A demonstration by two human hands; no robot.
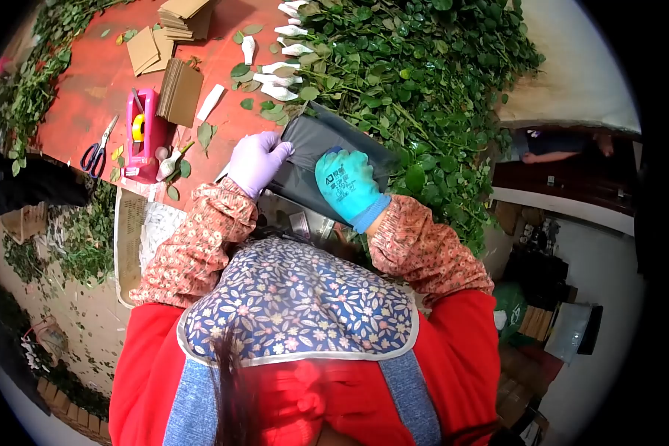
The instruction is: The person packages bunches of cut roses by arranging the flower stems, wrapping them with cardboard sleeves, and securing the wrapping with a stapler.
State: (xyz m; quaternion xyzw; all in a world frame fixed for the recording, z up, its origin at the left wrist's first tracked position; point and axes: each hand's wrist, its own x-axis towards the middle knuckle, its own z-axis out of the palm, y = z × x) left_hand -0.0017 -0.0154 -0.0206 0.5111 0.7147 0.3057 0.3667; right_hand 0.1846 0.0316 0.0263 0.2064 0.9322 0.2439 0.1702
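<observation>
Head view: we look down at our two gloved hands over a red table (82,97). A dark sheet (297,177) lies in front of our body at the table's near edge, its long axis running left to right and sloping nearer us on the right. It extends rightward from our left hand (256,162), whose thumb and fingers pinch its left part. Our right hand (347,186) rests over its right part, fingers curled; we cannot tell whether they grip it. Both hands touch it, so neither is nearer.

We count one dark sheet, one pair of scissors (99,152), one pink tape dispenser (140,141), two cardboard stacks, at least eight white wraps and one big heap of leafy stems (424,89), just beyond and right of the sheet.
</observation>
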